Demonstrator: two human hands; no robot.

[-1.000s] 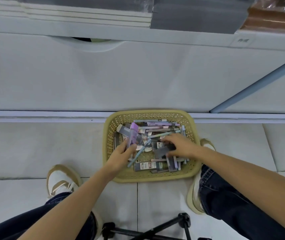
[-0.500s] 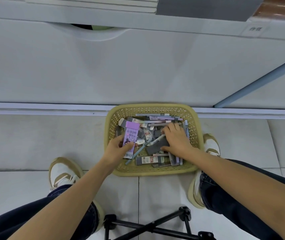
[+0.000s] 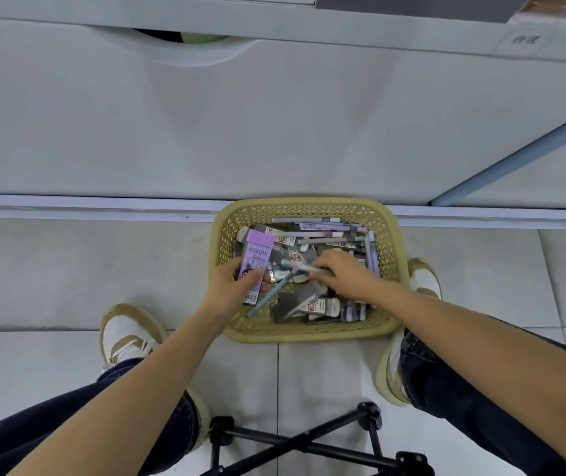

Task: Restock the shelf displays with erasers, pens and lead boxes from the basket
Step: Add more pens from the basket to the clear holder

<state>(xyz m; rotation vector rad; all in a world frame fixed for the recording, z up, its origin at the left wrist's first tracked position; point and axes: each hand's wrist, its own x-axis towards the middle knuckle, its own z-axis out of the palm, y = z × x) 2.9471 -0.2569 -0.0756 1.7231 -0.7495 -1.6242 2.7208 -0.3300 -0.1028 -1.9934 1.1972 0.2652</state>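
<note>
The yellow plastic basket (image 3: 309, 333) sits on the floor, against the white shelf unit (image 3: 274, 132). The left hand (image 3: 228, 286) grips a long purple cardboard box (image 3: 256, 261) over the basket's left side, with its long side pointing toward the shelf. The right hand (image 3: 346, 274) is in the basket, its fingers bent over a thin pale pen (image 3: 303, 267) that lies sideways. I cannot tell if it has hold of the pen. It is the nearer hand.

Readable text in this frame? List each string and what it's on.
"KUROMI": on the purple box held by the left hand.
Fine print lower on that box: too small to read.
Red-and-white labels on the lead boxes in the basket: blurred.
Shelf tag, upper right: blurred, unreadable.
</note>
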